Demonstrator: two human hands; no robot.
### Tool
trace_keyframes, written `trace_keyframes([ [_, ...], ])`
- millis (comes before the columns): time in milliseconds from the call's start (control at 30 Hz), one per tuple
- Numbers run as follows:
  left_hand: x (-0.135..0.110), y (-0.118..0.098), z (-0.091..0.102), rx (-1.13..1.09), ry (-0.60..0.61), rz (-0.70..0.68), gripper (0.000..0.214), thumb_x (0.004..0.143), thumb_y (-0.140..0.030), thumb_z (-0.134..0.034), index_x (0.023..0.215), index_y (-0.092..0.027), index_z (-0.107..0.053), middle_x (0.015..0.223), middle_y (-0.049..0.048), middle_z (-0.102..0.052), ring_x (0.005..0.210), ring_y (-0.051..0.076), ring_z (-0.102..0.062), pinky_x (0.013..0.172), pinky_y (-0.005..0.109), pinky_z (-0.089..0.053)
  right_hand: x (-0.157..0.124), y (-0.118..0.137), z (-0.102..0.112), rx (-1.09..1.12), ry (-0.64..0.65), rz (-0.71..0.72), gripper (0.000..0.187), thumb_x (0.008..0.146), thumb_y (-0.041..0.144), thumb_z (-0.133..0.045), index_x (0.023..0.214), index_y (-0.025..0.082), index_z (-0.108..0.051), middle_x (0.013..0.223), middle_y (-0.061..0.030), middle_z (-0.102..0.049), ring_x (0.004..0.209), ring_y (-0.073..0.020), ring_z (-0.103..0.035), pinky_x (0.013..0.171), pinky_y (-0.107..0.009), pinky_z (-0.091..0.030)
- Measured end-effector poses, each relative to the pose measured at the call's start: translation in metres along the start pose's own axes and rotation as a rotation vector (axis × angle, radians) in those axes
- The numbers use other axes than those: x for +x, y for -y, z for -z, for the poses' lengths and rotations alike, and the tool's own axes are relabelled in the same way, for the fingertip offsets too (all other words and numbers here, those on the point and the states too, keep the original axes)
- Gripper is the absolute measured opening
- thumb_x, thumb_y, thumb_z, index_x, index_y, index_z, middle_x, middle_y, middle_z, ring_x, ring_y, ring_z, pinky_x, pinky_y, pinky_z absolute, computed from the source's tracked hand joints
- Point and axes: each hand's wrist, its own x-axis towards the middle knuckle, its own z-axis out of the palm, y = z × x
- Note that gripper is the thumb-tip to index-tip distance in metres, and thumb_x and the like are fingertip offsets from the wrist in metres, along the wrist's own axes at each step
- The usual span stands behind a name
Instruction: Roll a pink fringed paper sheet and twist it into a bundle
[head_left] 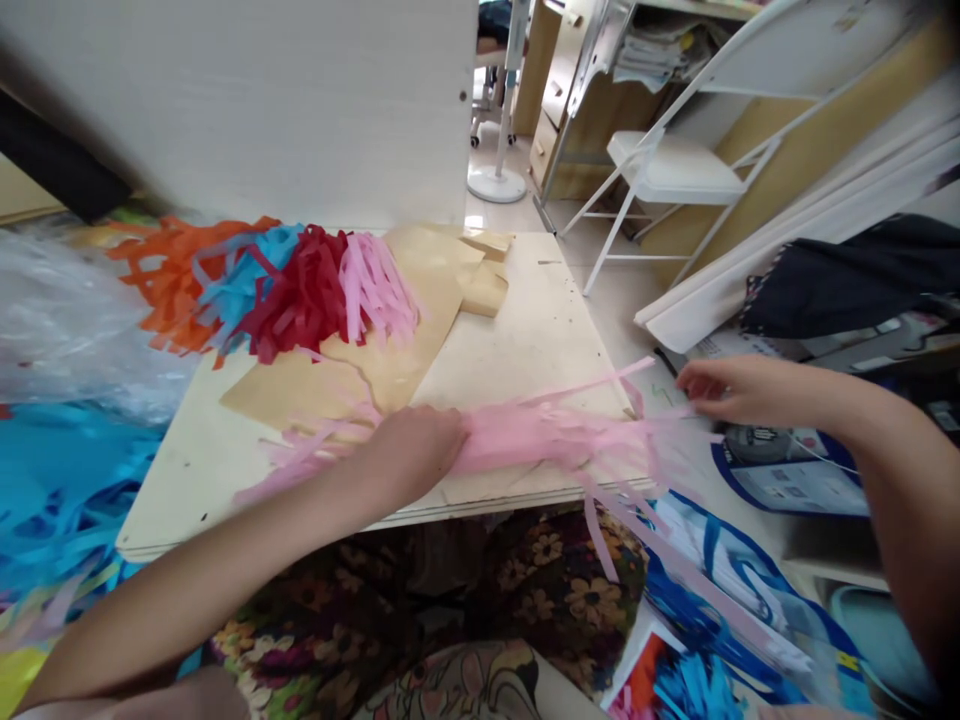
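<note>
A long bundle of pink tissue-paper fringe (547, 435) lies across the near edge of a low pale wooden table (525, 340). My left hand (416, 445) is closed around the middle of the bundle and presses it to the board. My right hand (724, 390) pinches the fringe's loose strips past the table's right edge, fingers together. Pink strips hang down off the edge toward my lap.
Orange, blue, dark red and pink fringe tassels (270, 285) are piled at the table's back left on brown paper (390, 330). Clear plastic and blue fringe (52, 480) lie left. A white folding chair (667, 170) and a fan base (496, 185) stand behind. Printed sheets cover the floor at right.
</note>
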Motion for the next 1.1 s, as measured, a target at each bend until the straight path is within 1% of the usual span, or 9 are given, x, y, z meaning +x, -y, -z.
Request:
trace_keyframes([
  [33,-0.001,0.000,-0.001,0.003,-0.020,-0.001,0.037,0.082,-0.026,-0.021,0.069,-0.014,-0.053,0.059,0.0079,-0.058,0.057,0.020,-0.056,0.050,0.029,-0.037,-0.001,0.007,0.005,-0.113,0.020,0.023,0.017,0.065,0.016,-0.050,0.075,0.009,-0.062,0.071,-0.0105,-0.062,0.058,-0.0115,-0.054,0.053,-0.025,-0.036],
  [133,-0.003,0.000,-0.003,0.004,-0.035,0.006,0.036,0.082,-0.024,-0.020,0.068,-0.014,-0.052,0.059,0.0075,-0.058,0.056,0.020,-0.056,0.049,0.029,-0.037,-0.016,0.045,0.012,-0.278,-0.268,0.104,0.032,0.077,0.026,-0.036,0.097,0.008,-0.053,0.090,-0.0162,-0.057,0.078,-0.0218,-0.054,0.063,-0.033,-0.039],
  [233,-0.003,0.002,-0.004,-0.003,-0.034,0.013,0.036,0.082,-0.025,-0.020,0.067,-0.015,-0.051,0.058,0.0073,-0.058,0.056,0.019,-0.055,0.050,0.028,-0.037,-0.042,0.087,-0.004,-0.148,-0.198,0.377,0.063,0.063,0.055,-0.048,0.107,0.009,-0.046,0.099,-0.0157,-0.055,0.085,-0.0266,-0.051,0.070,-0.038,-0.040],
  [333,-0.003,0.003,-0.003,0.008,-0.036,0.009,0.036,0.082,-0.025,-0.021,0.067,-0.014,-0.051,0.057,0.0069,-0.057,0.055,0.019,-0.055,0.049,0.028,-0.037,-0.061,0.105,-0.032,-0.148,-0.231,0.490,0.080,0.055,0.052,-0.055,0.119,0.009,-0.032,0.116,-0.0184,-0.043,0.105,-0.0329,-0.038,0.084,-0.045,-0.031],
  [533,-0.003,0.004,-0.004,0.001,-0.028,0.005,0.037,0.082,-0.026,-0.020,0.067,-0.014,-0.051,0.059,0.0076,-0.057,0.056,0.019,-0.055,0.050,0.028,-0.036,-0.050,0.071,-0.048,-0.161,-0.294,0.323,0.064,0.065,0.032,-0.049,0.120,0.009,-0.028,0.122,-0.0183,-0.035,0.113,-0.0307,-0.031,0.086,-0.043,-0.031],
  [867,-0.003,0.003,-0.004,-0.017,-0.016,0.017,0.037,0.082,-0.026,-0.019,0.068,-0.015,-0.051,0.064,0.0084,-0.059,0.061,0.021,-0.057,0.054,0.030,-0.039,0.016,-0.014,-0.025,-0.211,-0.020,0.059,0.051,0.062,0.020,-0.052,0.111,0.006,-0.045,0.118,-0.0216,-0.040,0.108,-0.0323,-0.038,0.083,-0.041,-0.036],
  [933,-0.005,0.002,-0.003,-0.023,0.001,0.021,0.036,0.082,-0.026,-0.019,0.069,-0.014,-0.051,0.064,0.0086,-0.059,0.061,0.021,-0.057,0.054,0.030,-0.039,0.006,-0.002,-0.011,-0.206,-0.104,0.041,0.040,0.067,0.011,-0.043,0.105,0.002,-0.049,0.111,-0.0243,-0.046,0.105,-0.0322,-0.041,0.082,-0.042,-0.035],
  [1033,-0.009,-0.002,-0.001,-0.031,0.039,0.018,0.035,0.083,-0.024,-0.019,0.071,-0.014,-0.051,0.064,0.0090,-0.059,0.062,0.022,-0.057,0.054,0.031,-0.039,-0.017,0.051,0.000,0.085,-0.472,0.163,0.039,0.071,0.006,-0.033,0.108,0.006,-0.045,0.106,-0.0173,-0.051,0.100,-0.0219,-0.046,0.081,-0.034,-0.037],
  [1100,-0.012,-0.005,-0.001,-0.037,0.051,0.013,0.034,0.083,-0.024,-0.019,0.072,-0.014,-0.051,0.064,0.0091,-0.059,0.062,0.022,-0.057,0.054,0.031,-0.039,-0.027,0.095,-0.002,0.267,-0.432,0.429,0.030,0.076,0.012,-0.032,0.099,0.011,-0.052,0.097,-0.0101,-0.057,0.091,-0.0162,-0.050,0.078,-0.030,-0.039],
])
